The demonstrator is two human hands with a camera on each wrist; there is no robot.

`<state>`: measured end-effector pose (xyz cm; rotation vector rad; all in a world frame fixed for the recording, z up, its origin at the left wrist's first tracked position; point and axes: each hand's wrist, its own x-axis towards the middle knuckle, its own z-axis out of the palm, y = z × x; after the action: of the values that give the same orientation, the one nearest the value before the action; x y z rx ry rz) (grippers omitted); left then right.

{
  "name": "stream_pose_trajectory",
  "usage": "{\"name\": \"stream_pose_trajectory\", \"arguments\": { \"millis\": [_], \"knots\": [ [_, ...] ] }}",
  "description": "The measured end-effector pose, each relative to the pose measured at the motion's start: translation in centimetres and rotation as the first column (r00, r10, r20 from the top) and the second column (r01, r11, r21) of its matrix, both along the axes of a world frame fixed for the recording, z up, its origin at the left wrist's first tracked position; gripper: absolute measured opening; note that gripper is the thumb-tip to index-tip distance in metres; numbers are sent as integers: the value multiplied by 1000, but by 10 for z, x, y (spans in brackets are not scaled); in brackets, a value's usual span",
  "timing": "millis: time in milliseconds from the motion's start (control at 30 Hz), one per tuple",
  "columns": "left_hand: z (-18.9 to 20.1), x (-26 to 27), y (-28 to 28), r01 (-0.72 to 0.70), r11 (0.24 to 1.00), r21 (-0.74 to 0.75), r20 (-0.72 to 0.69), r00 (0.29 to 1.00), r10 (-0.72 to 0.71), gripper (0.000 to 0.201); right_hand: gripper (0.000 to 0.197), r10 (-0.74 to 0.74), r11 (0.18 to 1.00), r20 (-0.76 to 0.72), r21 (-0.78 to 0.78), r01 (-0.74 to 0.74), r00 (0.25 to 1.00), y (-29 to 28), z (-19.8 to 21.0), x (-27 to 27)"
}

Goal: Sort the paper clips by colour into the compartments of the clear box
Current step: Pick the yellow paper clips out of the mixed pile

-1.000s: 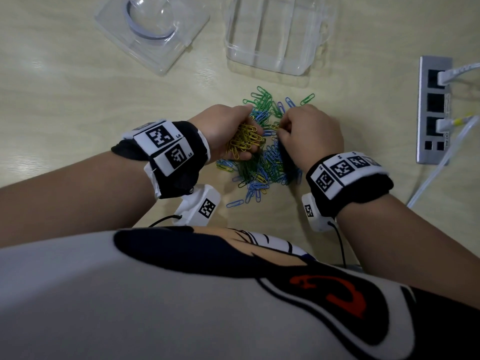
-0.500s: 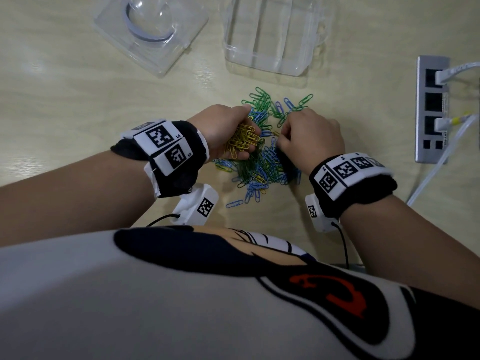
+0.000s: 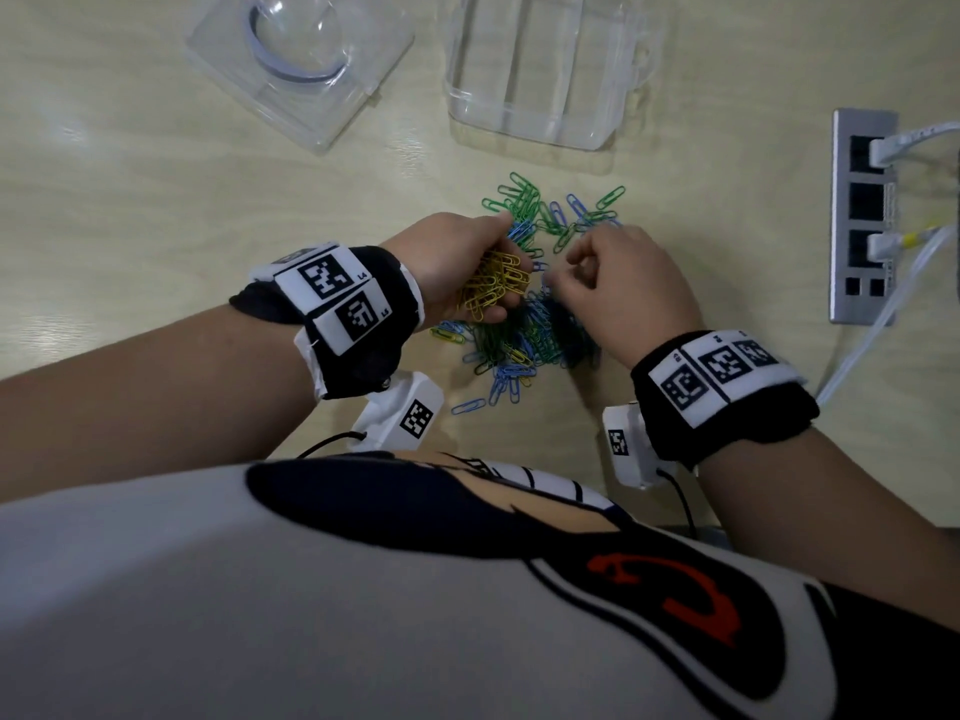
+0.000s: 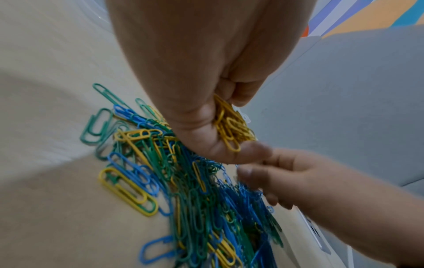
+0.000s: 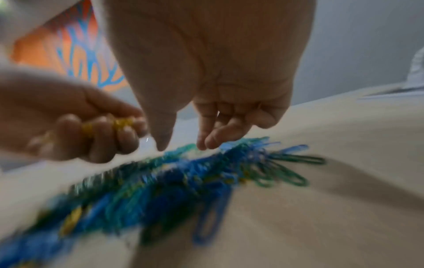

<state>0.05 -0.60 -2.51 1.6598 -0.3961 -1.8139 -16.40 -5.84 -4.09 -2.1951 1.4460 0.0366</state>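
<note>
Bare pale wooden tabletop (image 3: 130, 210) lies open to the left of the heap of green, blue and yellow paper clips (image 3: 524, 335), and a clear strip runs between that heap and the clear compartmented plastic box (image 3: 540, 70) beyond it. Right of the heap, a grey socket strip (image 3: 862, 215) with white cables (image 3: 883, 324) blocks the way, and a clear square plastic lid (image 3: 301, 59) lies beyond the heap to its left.

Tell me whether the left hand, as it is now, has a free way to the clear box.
Probably yes. Bare table lies between the left hand and the clear box, whose top is open. The hand already grips yellow clips.
</note>
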Motion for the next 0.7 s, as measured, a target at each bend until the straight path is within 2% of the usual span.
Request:
{"name": "stream_pose_trajectory", "arguments": {
  "millis": [67,167,267,400,500,600,700],
  "knots": [
    [0,0,1,6,1000,2,7,1000,-6,45,35,83,996,-138,40,-78,987,3,-8,-3],
    [1,0,1,8,1000,2,4,1000,-8,44,25,115,993,-110,3,-115,987,4,-13,-1],
    [1,2,2,8,1000,4,15,1000,-8,44,16,75,996,-51,-40,-77,996,-2,-9,-1],
    [1,4,3,8,1000,7,25,1000,-8,44,16,-3,997,23,-71,5,1000,-11,-4,-8],
    [0,4,2,8,1000,5,32,999,-8,45,23,-53,992,-27,-113,50,998,-18,-4,-13],
    [-1,4,2,14,1000,3,35,999,-14,44,23,-8,992,-40,-125,3,999,-16,-4,-12],
    [-3,3,4,31,999,9,37,999,-31,45,19,103,987,-86,-115,-113,991,-8,-8,-3]
  ]
}}
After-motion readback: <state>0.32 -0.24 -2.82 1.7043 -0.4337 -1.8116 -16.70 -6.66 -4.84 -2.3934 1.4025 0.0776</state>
